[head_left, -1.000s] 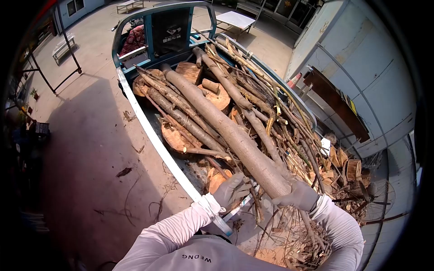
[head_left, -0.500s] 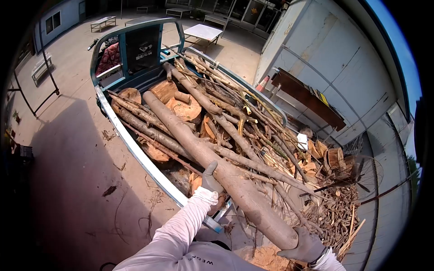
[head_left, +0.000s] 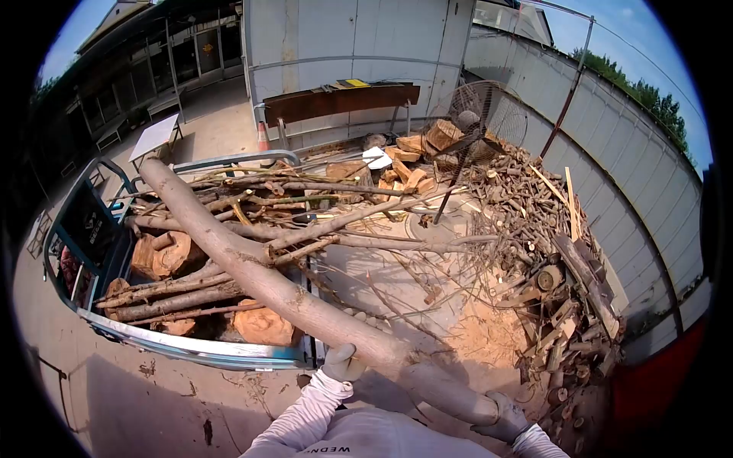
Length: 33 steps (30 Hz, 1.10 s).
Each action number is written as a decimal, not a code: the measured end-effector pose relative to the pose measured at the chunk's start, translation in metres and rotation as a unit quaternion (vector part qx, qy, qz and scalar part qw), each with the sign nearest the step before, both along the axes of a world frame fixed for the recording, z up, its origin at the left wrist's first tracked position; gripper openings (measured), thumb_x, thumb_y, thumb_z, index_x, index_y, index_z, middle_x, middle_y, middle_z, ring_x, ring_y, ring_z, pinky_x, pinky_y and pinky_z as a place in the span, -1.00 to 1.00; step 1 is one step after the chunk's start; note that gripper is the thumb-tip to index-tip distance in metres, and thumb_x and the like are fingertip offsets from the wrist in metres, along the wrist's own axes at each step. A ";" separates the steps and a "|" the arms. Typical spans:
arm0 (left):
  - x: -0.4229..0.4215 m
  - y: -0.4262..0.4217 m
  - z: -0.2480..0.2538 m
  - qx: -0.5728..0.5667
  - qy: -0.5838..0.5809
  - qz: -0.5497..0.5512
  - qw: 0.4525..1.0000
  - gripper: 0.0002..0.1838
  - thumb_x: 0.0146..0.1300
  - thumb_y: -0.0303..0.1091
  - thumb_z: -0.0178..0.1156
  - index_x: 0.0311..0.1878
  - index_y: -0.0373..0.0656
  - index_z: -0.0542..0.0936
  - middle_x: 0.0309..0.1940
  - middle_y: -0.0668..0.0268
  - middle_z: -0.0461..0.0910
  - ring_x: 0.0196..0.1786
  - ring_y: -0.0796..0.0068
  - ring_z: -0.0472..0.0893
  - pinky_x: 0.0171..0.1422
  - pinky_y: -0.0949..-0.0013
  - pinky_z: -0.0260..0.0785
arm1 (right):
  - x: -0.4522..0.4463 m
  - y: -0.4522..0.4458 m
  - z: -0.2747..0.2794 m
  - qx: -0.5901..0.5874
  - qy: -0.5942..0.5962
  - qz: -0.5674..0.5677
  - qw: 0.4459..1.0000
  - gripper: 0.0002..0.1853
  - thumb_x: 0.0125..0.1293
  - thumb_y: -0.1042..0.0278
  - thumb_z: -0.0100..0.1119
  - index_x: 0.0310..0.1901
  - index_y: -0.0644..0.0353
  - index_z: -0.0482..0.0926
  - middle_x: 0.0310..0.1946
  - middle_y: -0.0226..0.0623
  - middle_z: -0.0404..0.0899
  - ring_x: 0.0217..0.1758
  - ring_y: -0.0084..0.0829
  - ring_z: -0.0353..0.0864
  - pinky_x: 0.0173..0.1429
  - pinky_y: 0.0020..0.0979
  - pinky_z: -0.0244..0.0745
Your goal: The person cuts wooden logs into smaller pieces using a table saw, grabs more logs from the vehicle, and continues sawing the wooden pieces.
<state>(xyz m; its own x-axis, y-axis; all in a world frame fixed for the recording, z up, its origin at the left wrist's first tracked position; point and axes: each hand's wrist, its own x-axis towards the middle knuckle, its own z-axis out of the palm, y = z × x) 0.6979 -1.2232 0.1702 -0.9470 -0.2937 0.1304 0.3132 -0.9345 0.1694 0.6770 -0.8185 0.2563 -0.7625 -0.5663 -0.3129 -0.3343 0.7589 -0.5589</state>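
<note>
A long, thick log (head_left: 305, 305) slants across the view, its far end raised over the truck bed. My gloved left hand (head_left: 344, 363) is wrapped round the near side of the log at mid-length, with the fingers partly hidden beneath it. At the log's near end, my gloved right hand (head_left: 502, 418) grips the end. Under and behind the log, the blue cart bed (head_left: 191, 347) holds branches (head_left: 164, 305), a cut round (head_left: 263, 324) and a thick stump piece (head_left: 172, 254).
A large pile of chopped wood (head_left: 511, 198) stands at the right. Behind it are a wire fan guard (head_left: 489, 114), a brown bench (head_left: 340, 101) and an orange cone (head_left: 263, 137) by the wall. Sawdust (head_left: 489, 328) and thin branches lie on the ground.
The view has swung right toward the woodpile. The log has come up and partly out of the bed. My left hand has gone from beside the log to holding it; my right hand remains at its end.
</note>
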 end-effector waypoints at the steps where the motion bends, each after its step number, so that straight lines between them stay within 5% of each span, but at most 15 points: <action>1: -0.004 0.026 0.003 -0.009 -0.002 -0.041 0.999 -0.17 0.06 -0.47 0.46 0.44 0.03 0.36 0.28 0.34 0.56 0.39 0.18 0.48 0.59 -0.08 0.21 | 0.020 0.030 -0.013 -0.009 -0.002 -0.041 0.999 -0.27 -0.27 0.04 0.68 -0.03 0.20 0.60 -0.16 -0.05 0.64 -0.03 -0.03 0.65 0.11 -0.14 0.55; 5: -0.019 0.131 -0.005 -0.245 -0.003 -0.119 0.962 -0.16 0.10 -0.39 0.48 0.46 0.02 0.32 0.30 0.27 0.54 0.41 0.17 0.47 0.57 -0.09 0.23 | 0.109 0.141 -0.070 -0.037 0.097 -0.171 0.980 -0.19 -0.17 -0.01 0.64 0.14 0.16 0.53 -0.02 -0.02 0.62 0.09 0.01 0.62 0.19 -0.08 0.53; 7: -0.032 0.189 -0.016 -0.277 0.074 -0.198 0.937 -0.33 0.29 -0.40 0.10 0.47 -0.36 0.22 0.35 0.00 0.45 0.38 0.17 0.48 0.54 0.10 0.25 | 0.155 0.173 -0.065 -0.024 0.075 -0.261 0.962 -0.19 -0.16 0.00 0.63 0.16 0.15 0.53 0.00 -0.02 0.62 0.11 0.01 0.61 0.21 -0.07 0.52; 11: -0.033 0.318 0.040 -0.172 0.073 -0.421 0.887 -0.14 0.06 -0.41 0.39 0.47 -0.25 0.27 0.33 0.13 0.48 0.36 0.17 0.49 0.51 0.05 0.30 | 0.253 0.221 -0.087 -0.017 -0.063 -0.392 0.918 -0.19 -0.12 0.00 0.60 0.21 0.10 0.52 0.11 -0.03 0.59 0.21 -0.04 0.58 0.28 -0.07 0.49; 12: -0.038 0.341 0.029 -0.171 0.032 -0.476 0.862 -0.05 -0.07 -0.32 0.54 0.46 0.01 0.34 0.34 0.14 0.49 0.41 0.08 0.44 0.53 -0.04 0.27 | 0.275 0.225 -0.098 -0.021 -0.101 -0.416 0.904 -0.19 -0.11 0.00 0.59 0.22 0.09 0.52 0.14 -0.04 0.58 0.24 -0.06 0.57 0.30 -0.07 0.48; 14: -0.040 0.396 0.021 -0.169 0.049 -0.504 0.846 -0.07 -0.07 -0.33 0.53 0.45 -0.02 0.35 0.34 0.13 0.49 0.41 0.07 0.45 0.54 -0.04 0.26 | 0.306 0.219 -0.124 -0.037 -0.058 -0.429 0.901 -0.16 -0.12 0.02 0.60 0.24 0.13 0.50 0.17 -0.03 0.57 0.27 -0.09 0.55 0.31 -0.09 0.48; 17: -0.045 0.470 0.017 -0.169 0.063 -0.544 0.820 -0.10 -0.05 -0.33 0.51 0.43 -0.18 0.36 0.31 0.10 0.50 0.39 0.05 0.47 0.53 -0.04 0.26 | 0.267 0.217 -0.136 -0.075 -0.019 -0.461 0.884 -0.16 -0.11 0.02 0.59 0.25 0.12 0.50 0.17 -0.02 0.57 0.27 -0.08 0.55 0.30 -0.09 0.48; 19: -0.053 0.515 -0.002 -0.129 -0.004 -0.662 0.738 -0.01 -0.04 -0.50 0.48 0.50 0.01 0.23 0.36 0.21 0.44 0.45 0.06 0.40 0.57 -0.10 0.21 | 0.231 0.227 -0.133 -0.085 0.006 -0.482 0.872 -0.16 -0.11 0.02 0.59 0.25 0.12 0.50 0.17 -0.02 0.57 0.27 -0.07 0.56 0.30 -0.09 0.49; 25: -0.067 0.658 -0.020 -0.112 0.023 -0.741 0.662 -0.07 0.05 -0.42 0.45 0.52 -0.01 0.26 0.43 0.13 0.40 0.46 0.10 0.39 0.58 -0.09 0.19 | 0.186 0.292 -0.117 -0.064 0.039 -0.572 0.817 -0.15 -0.11 0.03 0.59 0.26 0.12 0.49 0.16 0.00 0.57 0.25 -0.05 0.56 0.29 -0.08 0.50; 28: -0.089 0.722 -0.057 -0.083 -0.009 -0.816 0.571 -0.11 0.10 -0.40 0.46 0.51 -0.05 0.26 0.48 0.23 0.34 0.55 0.14 0.28 0.62 -0.05 0.12 | 0.176 0.326 -0.126 -0.026 0.026 -0.629 0.777 -0.15 -0.11 0.03 0.59 0.27 0.12 0.48 0.16 0.00 0.57 0.25 -0.04 0.57 0.28 -0.08 0.51; 33: -0.119 0.819 -0.090 -0.099 -0.060 -0.833 0.542 -0.21 0.17 -0.36 0.44 0.47 -0.14 0.33 0.42 0.23 0.41 0.49 0.20 0.36 0.59 0.02 0.17 | 0.163 0.378 -0.130 0.044 -0.037 -0.732 0.679 -0.15 -0.10 0.03 0.58 0.28 0.11 0.48 0.16 0.01 0.58 0.24 -0.03 0.58 0.27 -0.07 0.52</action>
